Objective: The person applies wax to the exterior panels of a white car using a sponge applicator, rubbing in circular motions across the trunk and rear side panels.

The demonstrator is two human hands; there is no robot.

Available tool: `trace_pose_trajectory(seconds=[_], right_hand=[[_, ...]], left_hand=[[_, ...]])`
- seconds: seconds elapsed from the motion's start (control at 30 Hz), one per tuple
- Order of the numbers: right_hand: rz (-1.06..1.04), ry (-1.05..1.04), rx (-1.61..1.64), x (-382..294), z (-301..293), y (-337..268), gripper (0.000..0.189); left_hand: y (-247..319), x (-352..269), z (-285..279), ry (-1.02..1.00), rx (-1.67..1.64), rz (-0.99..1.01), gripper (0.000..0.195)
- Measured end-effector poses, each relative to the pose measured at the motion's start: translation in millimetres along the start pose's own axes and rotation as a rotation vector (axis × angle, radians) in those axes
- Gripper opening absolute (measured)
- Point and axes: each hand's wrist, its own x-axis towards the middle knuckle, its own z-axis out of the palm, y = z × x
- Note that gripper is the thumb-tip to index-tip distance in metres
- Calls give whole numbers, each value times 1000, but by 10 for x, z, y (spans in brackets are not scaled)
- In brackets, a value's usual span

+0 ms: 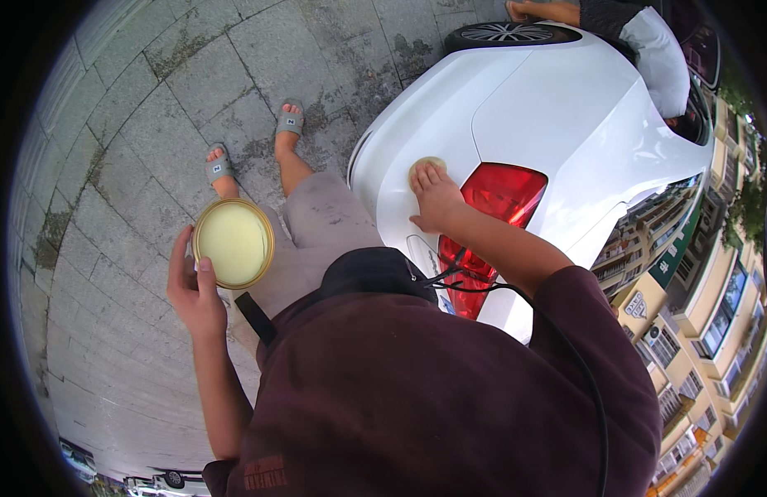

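My left hand [200,279] holds an open round tin of pale yellow wax [233,243], its gold rim facing up, thumb against the near edge. My right hand [434,194] lies with fingers spread on a round pale applicator pad [427,174], pressing it to the white car's rear bumper [390,186]. Just beside that hand is the red tail light [508,192], partly hidden by my forearm. The underside of the pad and the contents below the wax surface are hidden.
Another person [657,56] leans at the car's side beyond the rear wheel [514,33]. A black cable [576,354] runs from my waist bag [377,273] across my shirt. Grey stone paving [141,155] lies underfoot. Buildings and parked vehicles stand at the picture's rim.
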Motion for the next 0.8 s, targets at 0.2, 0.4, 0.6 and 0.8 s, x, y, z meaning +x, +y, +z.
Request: trace_pose_trajectory(seconds=[0.2, 0.4, 0.6, 0.8], right_hand=[[112, 18, 39, -560, -298, 634, 94], [173, 47, 114, 194, -158, 353, 97], [-212, -12, -225, -750, 571, -439, 90], [374, 189, 35, -273, -152, 219, 88]], left_hand=[[-30, 48, -32, -13, -13, -75, 54], [27, 178, 13, -26, -40, -41, 54], [-63, 150, -205, -70, -22, -47, 53], [-259, 173, -318, -37, -10, -50, 54]])
